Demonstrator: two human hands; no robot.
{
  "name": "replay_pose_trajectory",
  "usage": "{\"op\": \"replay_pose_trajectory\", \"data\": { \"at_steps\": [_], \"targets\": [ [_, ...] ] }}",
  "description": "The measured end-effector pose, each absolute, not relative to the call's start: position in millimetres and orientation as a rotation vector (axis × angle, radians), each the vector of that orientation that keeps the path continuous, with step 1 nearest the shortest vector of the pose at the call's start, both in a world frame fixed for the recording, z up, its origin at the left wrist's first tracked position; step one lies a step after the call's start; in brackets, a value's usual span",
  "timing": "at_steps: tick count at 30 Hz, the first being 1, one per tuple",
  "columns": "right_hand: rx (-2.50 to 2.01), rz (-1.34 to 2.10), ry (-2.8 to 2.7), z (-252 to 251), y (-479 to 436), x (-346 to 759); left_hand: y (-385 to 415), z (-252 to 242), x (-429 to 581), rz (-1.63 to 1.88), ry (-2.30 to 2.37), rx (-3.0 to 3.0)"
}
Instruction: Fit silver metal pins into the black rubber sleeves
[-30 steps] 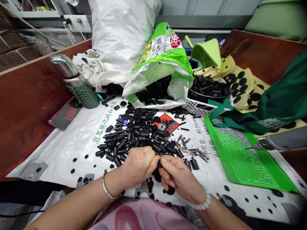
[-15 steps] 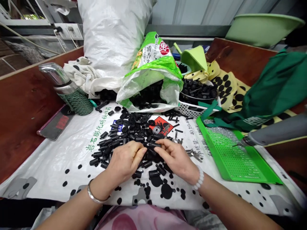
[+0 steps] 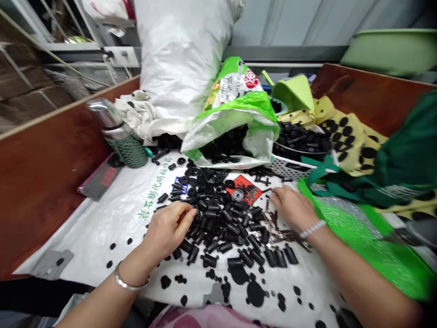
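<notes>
My left hand (image 3: 169, 228) is closed in a pinch at the left side of a heap of black plastic cylinders (image 3: 232, 228). Whatever its fingers hold is hidden behind them. To the right of the heap, my right hand (image 3: 293, 207) has its fingers bent together over small dark strips and metal pieces (image 3: 273, 221). It is slightly blurred, and what lies at its fingertips cannot be made out. Black ring-shaped parts (image 3: 201, 180) lie at the heap's far side. A few cylinders (image 3: 280, 257) lie side by side at the near right.
Behind the heap, an open green-and-white bag (image 3: 235, 105) holds black parts. A white basket (image 3: 290, 168) with a bowl of black parts stands beside it. The green tray (image 3: 362, 241) and a power screwdriver tip (image 3: 392, 237) are at right, a flask (image 3: 119, 136) and phone (image 3: 99, 180) at left.
My right hand has left the cylinder it was touching beside my left hand and moved right to the small strips. The whole view has shifted; my left hand stays pinched.
</notes>
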State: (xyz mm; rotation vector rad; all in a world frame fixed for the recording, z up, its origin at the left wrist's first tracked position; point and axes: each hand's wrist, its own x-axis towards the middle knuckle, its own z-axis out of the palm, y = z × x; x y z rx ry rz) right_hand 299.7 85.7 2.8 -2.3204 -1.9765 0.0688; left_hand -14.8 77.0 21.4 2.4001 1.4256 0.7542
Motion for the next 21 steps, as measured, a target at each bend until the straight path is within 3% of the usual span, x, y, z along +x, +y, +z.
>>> {"op": "replay_pose_trajectory", "data": {
  "at_steps": [10, 16, 21],
  "targets": [
    [-2.345, 0.142, -2.035, -5, 88, 302, 168, 27, -64, 0.644, 1.973, 2.226],
    [-1.817, 0.182, -1.938, 1, 59, 275, 241, 9, -48, 0.61, 1.862, 2.108],
    [-1.559, 0.172, -1.921, 1, 36, 268, 243, 13, -50, 0.69, 1.697, 1.848]
  ]
}}
